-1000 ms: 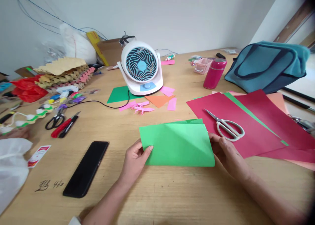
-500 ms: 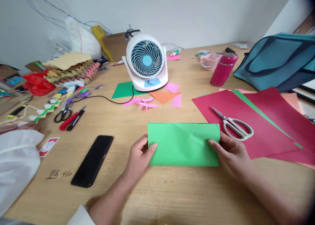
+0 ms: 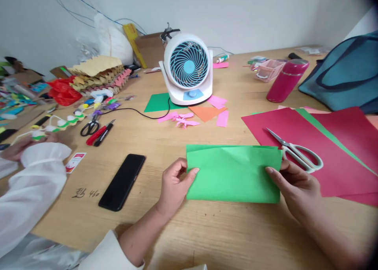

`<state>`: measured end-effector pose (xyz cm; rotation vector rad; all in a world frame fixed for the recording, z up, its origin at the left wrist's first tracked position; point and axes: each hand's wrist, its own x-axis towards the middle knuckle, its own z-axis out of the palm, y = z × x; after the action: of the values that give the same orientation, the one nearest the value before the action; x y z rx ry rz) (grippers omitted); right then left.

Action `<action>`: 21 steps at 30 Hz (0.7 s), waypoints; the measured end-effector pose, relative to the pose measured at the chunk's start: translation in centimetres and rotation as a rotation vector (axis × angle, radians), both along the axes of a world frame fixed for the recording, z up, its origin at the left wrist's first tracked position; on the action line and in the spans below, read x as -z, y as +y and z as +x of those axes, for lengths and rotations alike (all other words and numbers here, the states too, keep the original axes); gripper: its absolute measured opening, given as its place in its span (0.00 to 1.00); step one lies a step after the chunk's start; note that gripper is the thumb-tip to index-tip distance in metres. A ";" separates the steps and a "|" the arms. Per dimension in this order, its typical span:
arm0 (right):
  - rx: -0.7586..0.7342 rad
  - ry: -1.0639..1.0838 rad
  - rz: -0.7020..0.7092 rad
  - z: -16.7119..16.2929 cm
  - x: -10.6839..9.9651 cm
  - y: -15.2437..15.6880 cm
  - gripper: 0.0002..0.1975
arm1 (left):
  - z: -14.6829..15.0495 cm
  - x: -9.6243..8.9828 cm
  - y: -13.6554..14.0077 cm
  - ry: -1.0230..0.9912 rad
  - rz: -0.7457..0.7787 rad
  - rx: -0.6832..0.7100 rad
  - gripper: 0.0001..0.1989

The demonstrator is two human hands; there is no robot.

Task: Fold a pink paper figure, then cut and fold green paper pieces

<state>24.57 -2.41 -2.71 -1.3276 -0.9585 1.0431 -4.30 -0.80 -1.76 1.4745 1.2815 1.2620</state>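
A folded sheet of bright green paper [image 3: 233, 175] is held up between both hands above the table, its fold along the bottom and slightly offset edges at the top. My left hand [image 3: 177, 183] pinches its left edge, thumb in front and fingers behind. On the right edge, my right hand [image 3: 298, 187] grips the same way, the fingers partly hidden behind the paper. White-handled scissors [image 3: 304, 156] lie just beyond my right hand, on red paper sheets [image 3: 333, 144]. A black phone [image 3: 122, 182] rests on the table to the left of my left hand.
A white fan [image 3: 189, 67] stands at the back, with pink and orange paper pieces [image 3: 206, 113] before it. A pink bottle [image 3: 286, 81] and blue bag [image 3: 339, 73] are at right. At left are a red cutter [image 3: 96, 136], black scissors [image 3: 90, 126] and another person's sleeve [image 3: 38, 179].
The view has swung left, so most things appear further right. Both hands still hold the green paper, whose top edges now show slightly apart. More of the other person's arm shows.
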 end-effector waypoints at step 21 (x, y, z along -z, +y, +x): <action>0.075 0.149 0.011 -0.9 -0.1 0.4 0.13 | 0.0 0.2 0.0 -0.063 -0.034 -0.042 0.10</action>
<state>23.72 -1.99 -2.65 -1.2490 -0.7969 1.0621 -4.27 -0.75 -2.00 1.3805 1.2920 1.2972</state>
